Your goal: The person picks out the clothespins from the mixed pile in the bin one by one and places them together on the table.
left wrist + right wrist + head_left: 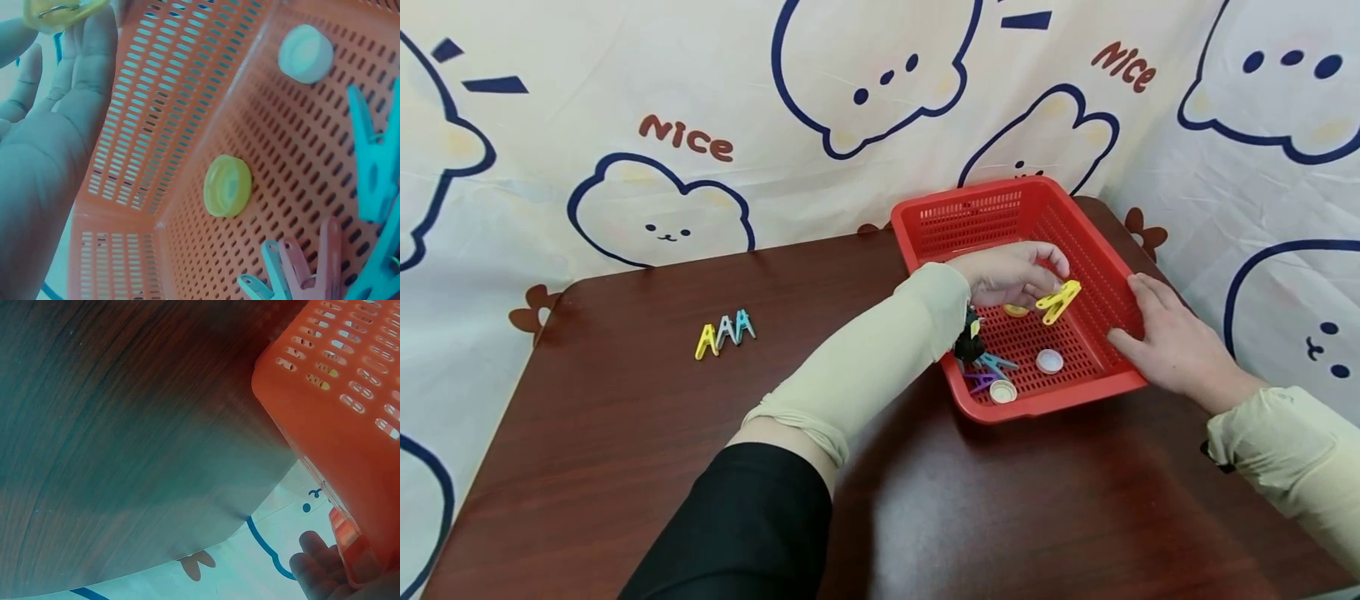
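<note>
My left hand point(1011, 273) hangs over the red basket point(1060, 400) and pinches a yellow clothespin point(1058, 302) between thumb and fingers. In the left wrist view only part of that clothespin shows, at the top left corner. At the basket's right side my right hand point(1183, 346) grips the rim, thumb toward the inside. Inside the basket lie blue clothespins point(377, 165), a pink clothespin point(312, 265), a purple clothespin point(981, 381), a yellow cap point(228, 186) and white caps point(1049, 361). My left wrist hides part of the basket floor.
On the brown table point(625, 467), a yellow clothespin point(706, 342), a grey clothespin point(726, 332) and a light-blue clothespin point(744, 326) stand in a row at the left. A printed cloth point(820, 200) hangs behind the table and along its sides.
</note>
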The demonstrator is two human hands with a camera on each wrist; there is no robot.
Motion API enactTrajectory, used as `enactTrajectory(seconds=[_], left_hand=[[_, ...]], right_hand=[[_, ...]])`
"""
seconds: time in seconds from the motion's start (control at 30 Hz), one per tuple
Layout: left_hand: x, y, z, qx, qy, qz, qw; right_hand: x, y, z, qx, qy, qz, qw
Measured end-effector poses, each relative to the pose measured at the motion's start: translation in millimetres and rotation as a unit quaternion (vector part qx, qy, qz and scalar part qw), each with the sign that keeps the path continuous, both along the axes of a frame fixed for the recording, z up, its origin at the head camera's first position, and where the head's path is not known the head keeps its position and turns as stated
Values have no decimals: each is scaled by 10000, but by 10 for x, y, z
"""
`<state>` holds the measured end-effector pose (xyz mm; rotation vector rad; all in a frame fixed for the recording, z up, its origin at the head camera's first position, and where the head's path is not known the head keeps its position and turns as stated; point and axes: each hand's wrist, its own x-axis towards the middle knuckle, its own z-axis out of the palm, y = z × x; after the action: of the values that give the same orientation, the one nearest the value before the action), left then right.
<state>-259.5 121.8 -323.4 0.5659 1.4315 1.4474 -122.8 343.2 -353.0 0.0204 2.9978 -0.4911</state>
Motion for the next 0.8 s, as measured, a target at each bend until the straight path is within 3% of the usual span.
enactTrajectory(seconds=[0.17,0.4,0.6,0.8], left_hand=[[4,-86,77,816,-382,317,9954],[-11,-265,217,2037,-988,898,9699],[-14,-335,230,2200,-1095,1397,9592],[-4,-369,159,2102,-1048,1739,9563]], right_hand=[[7,7,-6,4,1,6,10000],[2,16,1,-16,9,51,10000],[23,29,-11,-5,47,101,9999],[36,32,-13,106,7,313,9995]])
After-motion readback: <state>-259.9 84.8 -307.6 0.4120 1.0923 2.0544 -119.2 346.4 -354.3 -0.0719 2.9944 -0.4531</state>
